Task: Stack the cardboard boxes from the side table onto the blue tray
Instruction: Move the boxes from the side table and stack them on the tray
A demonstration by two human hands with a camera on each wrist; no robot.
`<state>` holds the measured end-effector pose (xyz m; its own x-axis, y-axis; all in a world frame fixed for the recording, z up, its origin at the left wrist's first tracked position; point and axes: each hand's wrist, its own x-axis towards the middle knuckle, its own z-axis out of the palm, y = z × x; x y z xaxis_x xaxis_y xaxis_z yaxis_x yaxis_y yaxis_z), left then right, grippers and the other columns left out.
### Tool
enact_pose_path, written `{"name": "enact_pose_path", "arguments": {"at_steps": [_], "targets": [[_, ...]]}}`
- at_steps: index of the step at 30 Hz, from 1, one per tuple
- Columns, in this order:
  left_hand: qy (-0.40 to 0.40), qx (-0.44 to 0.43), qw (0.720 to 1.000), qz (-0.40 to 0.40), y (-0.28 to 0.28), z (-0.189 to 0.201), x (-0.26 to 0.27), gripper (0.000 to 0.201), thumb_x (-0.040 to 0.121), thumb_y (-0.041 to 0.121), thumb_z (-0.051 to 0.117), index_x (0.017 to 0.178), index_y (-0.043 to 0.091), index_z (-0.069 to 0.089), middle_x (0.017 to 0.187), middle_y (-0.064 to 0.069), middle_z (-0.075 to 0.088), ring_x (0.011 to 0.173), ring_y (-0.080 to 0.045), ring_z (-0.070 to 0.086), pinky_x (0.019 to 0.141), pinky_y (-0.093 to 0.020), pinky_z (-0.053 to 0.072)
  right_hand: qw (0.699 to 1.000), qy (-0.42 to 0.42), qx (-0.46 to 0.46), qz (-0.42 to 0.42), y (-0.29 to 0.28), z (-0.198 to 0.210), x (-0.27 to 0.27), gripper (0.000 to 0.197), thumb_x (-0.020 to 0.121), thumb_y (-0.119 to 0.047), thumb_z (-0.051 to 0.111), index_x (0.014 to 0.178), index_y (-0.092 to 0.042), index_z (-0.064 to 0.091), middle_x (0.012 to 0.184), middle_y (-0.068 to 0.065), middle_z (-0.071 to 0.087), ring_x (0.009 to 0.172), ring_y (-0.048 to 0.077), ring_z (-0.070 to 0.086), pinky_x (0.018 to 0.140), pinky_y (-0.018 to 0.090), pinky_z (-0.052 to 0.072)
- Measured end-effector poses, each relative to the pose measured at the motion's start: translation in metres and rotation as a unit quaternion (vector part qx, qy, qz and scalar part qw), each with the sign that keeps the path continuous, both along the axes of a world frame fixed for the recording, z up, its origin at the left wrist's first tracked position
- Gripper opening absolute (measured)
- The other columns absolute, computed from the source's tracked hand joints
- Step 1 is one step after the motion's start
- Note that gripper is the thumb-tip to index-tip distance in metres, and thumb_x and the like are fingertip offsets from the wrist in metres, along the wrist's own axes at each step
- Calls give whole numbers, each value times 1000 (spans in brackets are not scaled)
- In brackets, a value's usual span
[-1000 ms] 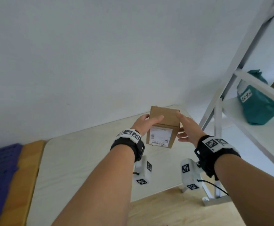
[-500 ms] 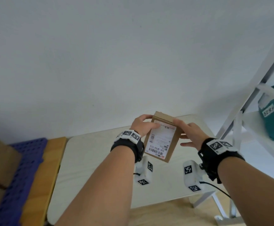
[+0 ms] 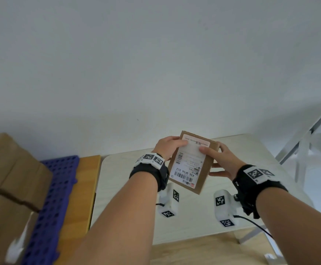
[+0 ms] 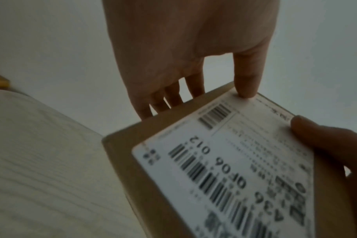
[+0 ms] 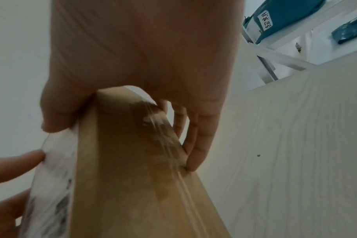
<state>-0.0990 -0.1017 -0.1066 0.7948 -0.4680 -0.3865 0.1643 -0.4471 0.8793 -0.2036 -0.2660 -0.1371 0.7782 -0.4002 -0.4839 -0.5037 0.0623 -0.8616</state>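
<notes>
Two hands [image 3: 170, 148] — one box [image 3: 191, 163]

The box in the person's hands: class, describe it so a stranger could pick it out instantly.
Above the pale side table, between the left hand and right hand, is a small flat cardboard box. Unlike the bigger boxes on the blue tray, it is held in the air, its white barcode label facing up.

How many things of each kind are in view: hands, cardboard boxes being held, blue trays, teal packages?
Hands: 2, left hand and right hand
Held cardboard box: 1
Blue tray: 1
Teal packages: 2
Total: 6
</notes>
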Motion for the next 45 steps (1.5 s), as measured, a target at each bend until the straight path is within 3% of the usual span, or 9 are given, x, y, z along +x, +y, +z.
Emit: {"name": "enact_pose_path", "arguments": {"at_steps": [3,12,16,22,29,32,36,41,45], "targets": [[5,8,1000,-18,22,-8,6,43,91,37,65,129,17,60,111,1,69,87,-9,65,65,-22,47,1000,8,-9,-22,25,-1,3,74,74,-49,78,133,-19,44,117,8,64,104,27,64,84,51,58],[113,40,993,-12,69,-26,12,76,81,73,55,139,23,45,134,-10,51,118,-30,56,100,-44,45,977,-79,64,-185,63,7,4,74,78,-54,72,133,-13,45,121,11,58,103,31,65,70,46,62],[187,-41,981,-17,74,-20,-1,59,82,66,61,123,25,53,125,-14,61,111,-31,62,100,-45,46,981,-78,82,-158,78,18,-3,69,82,-54,68,133,-13,47,120,11,59,100,28,67,78,45,61],[107,-108,988,38,103,-14,-25,37,87,53,64,104,20,67,101,-4,72,94,-25,67,97,-44,52,991,-39,70,-110,103,14,-39,64,84,-61,60,128,-19,42,126,9,53,117,32,57,93,49,54],[96,-68,991,65,157,-38,-65,56,50,74,67,83,30,75,127,-3,67,124,-26,58,113,-47,36,995,-21,20,-90,144,8,-93,82,66,-73,58,128,-20,53,123,5,63,113,27,59,100,52,47],[113,-26,991,70,192,-20,-90,47,60,71,69,73,26,76,109,-3,75,108,-25,67,105,-43,45,999,-7,28,-43,171,11,-108,61,81,-64,58,123,-19,57,113,4,67,112,26,59,104,52,42],[134,-39,988,64,238,5,-106,32,89,42,65,70,17,67,60,1,71,48,-13,66,62,-25,53,999,-11,51,5,207,21,-117,36,88,-46,61,103,-13,63,83,4,65,89,24,56,86,36,46],[118,-46,988,88,301,31,-100,28,81,41,74,82,14,72,83,-8,73,82,-28,66,96,-44,50,993,-14,86,80,263,44,-110,32,89,-44,60,102,-14,62,71,1,67,66,16,58,68,29,48],[84,-40,991,98,347,58,-85,25,83,38,72,75,15,73,77,-7,75,70,-24,68,81,-35,55,985,-6,110,132,309,66,-98,39,87,-38,63,115,-13,62,93,9,72,82,25,66,76,37,53]]}}
